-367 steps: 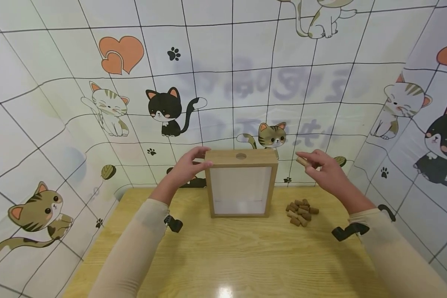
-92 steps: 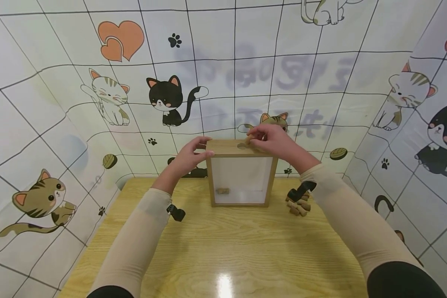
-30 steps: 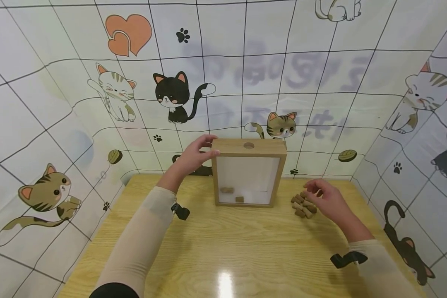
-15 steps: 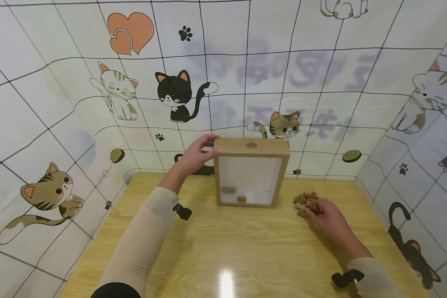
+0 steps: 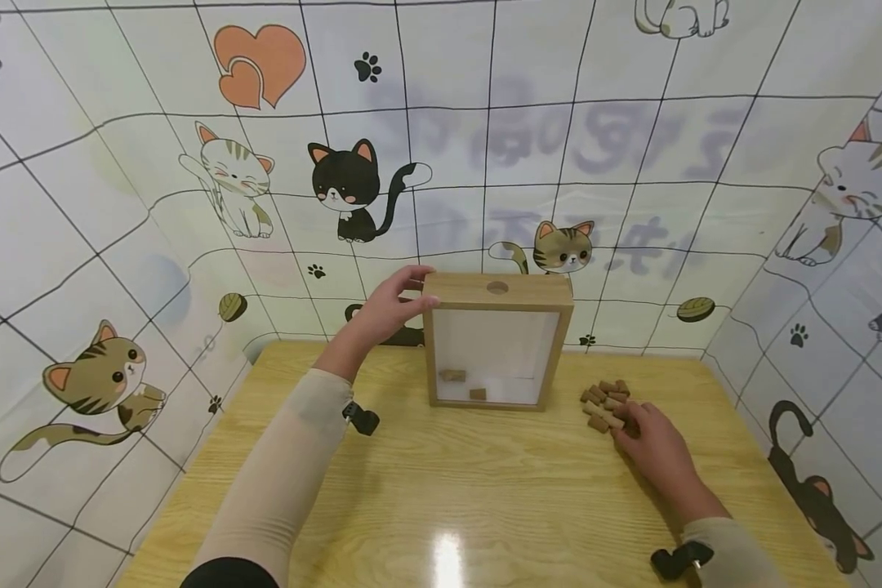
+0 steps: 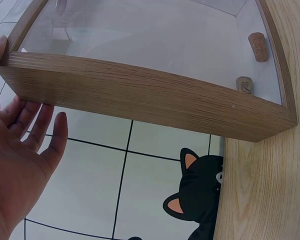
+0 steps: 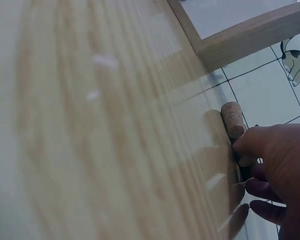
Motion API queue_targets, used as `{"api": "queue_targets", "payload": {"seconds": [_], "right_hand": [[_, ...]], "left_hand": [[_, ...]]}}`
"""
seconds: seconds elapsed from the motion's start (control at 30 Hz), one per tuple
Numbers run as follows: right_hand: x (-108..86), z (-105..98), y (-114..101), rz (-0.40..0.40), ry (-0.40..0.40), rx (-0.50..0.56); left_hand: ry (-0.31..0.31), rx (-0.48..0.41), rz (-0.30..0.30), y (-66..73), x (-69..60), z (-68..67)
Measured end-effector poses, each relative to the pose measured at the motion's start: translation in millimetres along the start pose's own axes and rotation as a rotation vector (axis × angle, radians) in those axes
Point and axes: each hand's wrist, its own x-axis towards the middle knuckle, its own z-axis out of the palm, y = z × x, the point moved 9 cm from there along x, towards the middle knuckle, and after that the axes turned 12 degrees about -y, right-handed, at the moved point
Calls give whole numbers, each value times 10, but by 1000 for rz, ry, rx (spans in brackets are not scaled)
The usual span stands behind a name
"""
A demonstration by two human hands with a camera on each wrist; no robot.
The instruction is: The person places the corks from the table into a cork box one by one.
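Note:
A shallow wooden box (image 5: 497, 291) with a clear front and a round hole in its top stands upright on the table. My left hand (image 5: 389, 309) grips its upper left corner, thumb on the front edge and fingers behind. Inside lie two corks; one cork (image 6: 259, 47) and a printed cork (image 6: 244, 85) show in the left wrist view. To the right of the box is a loose pile of corks (image 5: 599, 396). At the pile's right edge my right hand (image 5: 657, 449) pinches a cork (image 7: 247, 161), mostly hidden by the fingers. Another cork (image 7: 233, 120) lies beside the thumb.
The wooden table (image 5: 412, 490) stretches in front of the box and past both arms. Close behind it hangs a white gridded cloth (image 5: 456, 212) printed with cats, which also runs along both sides.
My right hand was at the box's hole about three seconds ago, then came down to the cork pile. The box gained two corks over the earlier frames. My left hand keeps its grip.

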Motion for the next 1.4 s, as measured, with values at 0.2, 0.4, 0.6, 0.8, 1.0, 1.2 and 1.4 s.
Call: {"api": "queue_targets", "payload": {"seconds": [0.2, 0.4, 0.6, 0.8, 1.0, 1.2, 1.4], "right_hand": [[-29, 3, -20, 13, 27, 5], [-40, -14, -30, 20, 41, 23], [-79, -59, -5, 26, 51, 57], [-79, -182, -34, 30, 90, 72], [34, -392, -224, -4, 93, 114], [101, -788, -591, -93, 150, 162], [202, -1219, -945, -179, 256, 197]], "left_hand": [[0, -4, 1, 7, -12, 3], [-1, -21, 1, 25, -21, 12], [-6, -12, 6, 37, 9, 28], [-7, -1, 12, 41, 14, 20], [1, -28, 5, 8, -17, -14], [-5, -33, 1, 5, -7, 2], [3, 0, -9, 12, -14, 0]]}}
